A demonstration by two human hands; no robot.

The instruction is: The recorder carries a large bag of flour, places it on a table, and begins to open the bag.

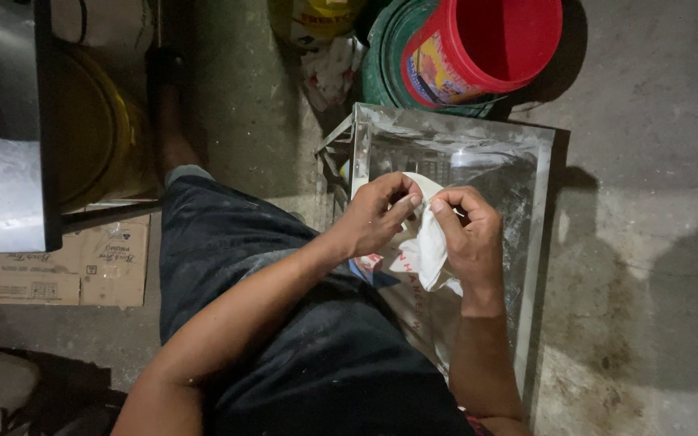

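Both hands pinched a white plastic bag [423, 246] between them, left hand [375, 216] and right hand [468, 234] clamped on its top edge.

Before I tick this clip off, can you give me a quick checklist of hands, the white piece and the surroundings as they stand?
1. Left hand pinches the white crumpled plastic piece: ok.
2. Right hand pinches the same piece: ok.
3. Piece fully in view: not ok, the hands cover part of it.
4. Shiny rectangular metal frame lies under the hands: ok.
5. Red plastic bucket stands apart from the hands: ok.
6. What the piece is: cannot tell.
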